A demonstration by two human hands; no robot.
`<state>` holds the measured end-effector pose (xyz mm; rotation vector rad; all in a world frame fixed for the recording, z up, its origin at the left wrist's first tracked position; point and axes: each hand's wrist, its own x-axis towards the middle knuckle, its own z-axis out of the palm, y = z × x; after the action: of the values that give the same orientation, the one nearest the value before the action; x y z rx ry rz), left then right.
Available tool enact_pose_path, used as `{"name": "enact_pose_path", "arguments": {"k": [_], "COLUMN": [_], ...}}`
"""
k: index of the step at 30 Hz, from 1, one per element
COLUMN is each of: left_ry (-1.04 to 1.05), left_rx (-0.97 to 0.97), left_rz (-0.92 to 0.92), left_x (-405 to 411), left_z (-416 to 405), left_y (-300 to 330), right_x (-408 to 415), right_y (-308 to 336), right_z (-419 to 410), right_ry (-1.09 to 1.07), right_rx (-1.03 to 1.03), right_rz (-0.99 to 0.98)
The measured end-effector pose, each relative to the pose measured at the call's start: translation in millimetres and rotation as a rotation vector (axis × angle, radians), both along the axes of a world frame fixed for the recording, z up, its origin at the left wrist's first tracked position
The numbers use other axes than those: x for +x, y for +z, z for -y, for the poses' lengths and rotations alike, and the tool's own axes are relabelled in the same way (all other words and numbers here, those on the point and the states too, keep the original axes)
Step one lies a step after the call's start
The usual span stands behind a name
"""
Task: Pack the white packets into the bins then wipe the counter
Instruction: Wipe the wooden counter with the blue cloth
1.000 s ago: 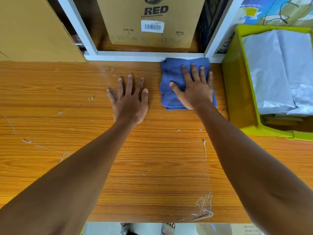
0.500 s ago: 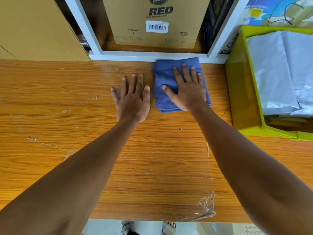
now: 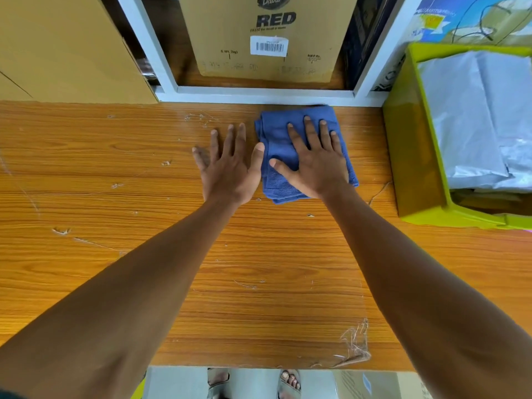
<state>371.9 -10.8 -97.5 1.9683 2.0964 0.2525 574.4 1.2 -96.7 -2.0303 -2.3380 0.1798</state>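
Observation:
A folded blue cloth (image 3: 276,136) lies on the wooden counter (image 3: 144,254) near its back edge. My right hand (image 3: 315,164) presses flat on the cloth with fingers spread. My left hand (image 3: 229,168) rests flat on the bare wood just left of the cloth, its thumb touching the cloth's edge. A yellow-green bin (image 3: 414,156) stands at the right and holds white packets (image 3: 472,116) stacked inside it.
A white shelf frame (image 3: 259,95) runs along the counter's back, with a cardboard box (image 3: 267,38) marked RED inside it. Another brown box (image 3: 66,50) stands at the back left. Scraps of peeling tape (image 3: 355,345) stick up near the front edge.
My right hand has slid the blue cloth leftward along the back edge, away from the bin, until it meets my left thumb. The left hand has stayed flat in place.

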Motion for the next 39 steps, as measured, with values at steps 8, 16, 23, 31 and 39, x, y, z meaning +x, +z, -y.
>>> {"name": "enact_pose_path", "arguments": {"k": [8,16,23,31,39], "left_ry": [-0.111,-0.157,-0.539,-0.371,0.03], "left_rx": [-0.024,0.09,0.021,-0.007,-0.093], "left_rz": [0.025,-0.08,-0.107,-0.145,-0.141], "left_x": [-3.7,32.4,86.8,33.5,12.1], "left_z": [16.2,95.7,136.9,145.7,162.6], "left_y": [10.1,15.3,-0.5,4.0,3.9], "right_x": [-23.7,-30.0,23.3,22.1,19.5], "right_y": [0.6,14.7,-2.1,-3.3,-4.1], "right_z": [92.5,159.0,222.7,241.4,236.0], "right_ry": [-0.028,-0.102,-0.35,-0.284,-0.27], "right_rx": [-0.005,-0.067,0.131,0.039,0.034], "right_rz": [0.004,-0.36,-0.351,-0.171,-0.086]}}
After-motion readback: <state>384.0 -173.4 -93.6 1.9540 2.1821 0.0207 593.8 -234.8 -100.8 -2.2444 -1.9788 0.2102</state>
